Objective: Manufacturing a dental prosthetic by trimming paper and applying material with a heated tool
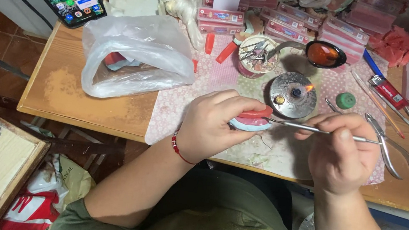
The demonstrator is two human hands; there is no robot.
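Above the tabletop (108, 111) edge, a red-and-blue dental cast (250, 118) is enclosed by the left hand (212, 127); a metal instrument (315, 130) is pinched by the right hand (342, 152). The lit burner (293, 94) sits near: risk of scorched knuckles, slipped tip.

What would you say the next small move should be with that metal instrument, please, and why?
Probably pressing the metal instrument tip along the red wax rim: the right hand has it touching there, the left hand steadies the model, the lit burner close behind.
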